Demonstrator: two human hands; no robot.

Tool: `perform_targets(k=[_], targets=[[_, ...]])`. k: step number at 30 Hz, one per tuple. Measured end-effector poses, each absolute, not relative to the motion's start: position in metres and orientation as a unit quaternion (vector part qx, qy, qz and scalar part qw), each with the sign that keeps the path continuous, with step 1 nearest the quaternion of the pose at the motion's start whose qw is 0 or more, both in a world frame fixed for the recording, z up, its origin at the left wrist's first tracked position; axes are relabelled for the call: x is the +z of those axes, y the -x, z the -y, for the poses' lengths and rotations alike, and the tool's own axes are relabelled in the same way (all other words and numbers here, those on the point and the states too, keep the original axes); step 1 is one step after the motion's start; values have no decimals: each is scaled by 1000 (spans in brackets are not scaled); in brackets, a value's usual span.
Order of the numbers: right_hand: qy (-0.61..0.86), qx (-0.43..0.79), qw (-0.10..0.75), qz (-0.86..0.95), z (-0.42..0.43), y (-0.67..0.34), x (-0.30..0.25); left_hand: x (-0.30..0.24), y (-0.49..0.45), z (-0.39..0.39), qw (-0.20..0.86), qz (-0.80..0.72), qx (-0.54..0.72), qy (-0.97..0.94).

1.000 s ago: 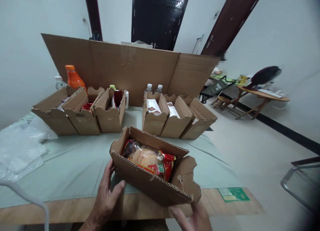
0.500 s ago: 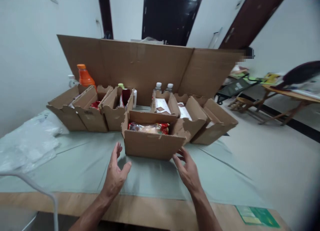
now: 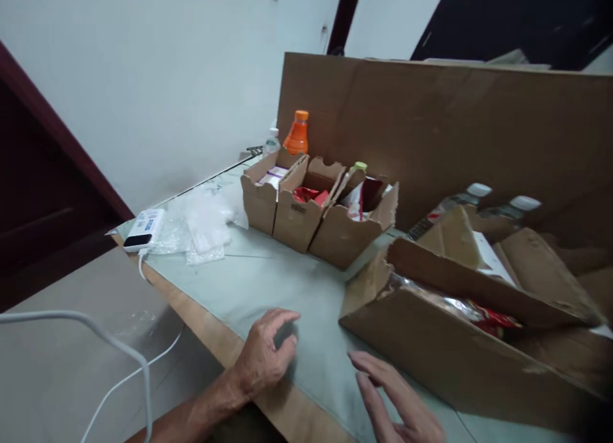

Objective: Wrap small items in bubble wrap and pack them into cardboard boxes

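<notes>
Left hand (image 3: 269,350): grip held apart | right hand (image 3: 402,405): grip held apart, near cardboard box (image 3: 450,350) | partly red packet (image 3: 481,313) contained in box

A brown, open-topped cardboard box (image 3: 445,350) stands upright at the near right, one long wall toward the near side. Inside lies a glossy packet (image 3: 479,312), partly red, its lower part hidden by that wall.

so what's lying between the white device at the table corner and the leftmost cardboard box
A heap of clear bubble wrap lies between the white device and the leftmost box, as the head view shows.
</notes>
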State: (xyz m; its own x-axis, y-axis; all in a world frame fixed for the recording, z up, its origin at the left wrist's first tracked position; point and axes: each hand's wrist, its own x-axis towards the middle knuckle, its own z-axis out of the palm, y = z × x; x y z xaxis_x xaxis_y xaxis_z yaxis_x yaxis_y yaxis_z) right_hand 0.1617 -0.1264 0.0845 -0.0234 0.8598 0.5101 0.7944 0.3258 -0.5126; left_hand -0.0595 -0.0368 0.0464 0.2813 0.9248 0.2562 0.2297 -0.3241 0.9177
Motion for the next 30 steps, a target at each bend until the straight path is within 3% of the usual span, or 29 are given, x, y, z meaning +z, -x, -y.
perform_targets(k=[4, 9, 11, 15, 19, 25, 30], targets=[[511, 98, 374, 768, 54, -114, 100, 38, 62, 39, 414, -365, 436, -711], [522, 205, 274, 781, -65, -54, 102, 33, 60, 36, 415, -358, 457, -701], [525, 216, 225, 792, -114, -23, 102, 27, 59, 34, 401, -353, 467, -705], [533, 203, 221, 791, -166, 29, 110, 11, 55, 30, 380, -335, 490, -710], [544, 143, 245, 789, -139, 31, 123, 11, 56, 32, 432, -354, 496, -665], [470, -48, 326, 819, -53, -22, 141, 25, 67, 35, 607, -395, 530, -441], [510, -21, 420, 750, 28, -66, 130, 34, 78, 23, 737, -266, 586, -209]])
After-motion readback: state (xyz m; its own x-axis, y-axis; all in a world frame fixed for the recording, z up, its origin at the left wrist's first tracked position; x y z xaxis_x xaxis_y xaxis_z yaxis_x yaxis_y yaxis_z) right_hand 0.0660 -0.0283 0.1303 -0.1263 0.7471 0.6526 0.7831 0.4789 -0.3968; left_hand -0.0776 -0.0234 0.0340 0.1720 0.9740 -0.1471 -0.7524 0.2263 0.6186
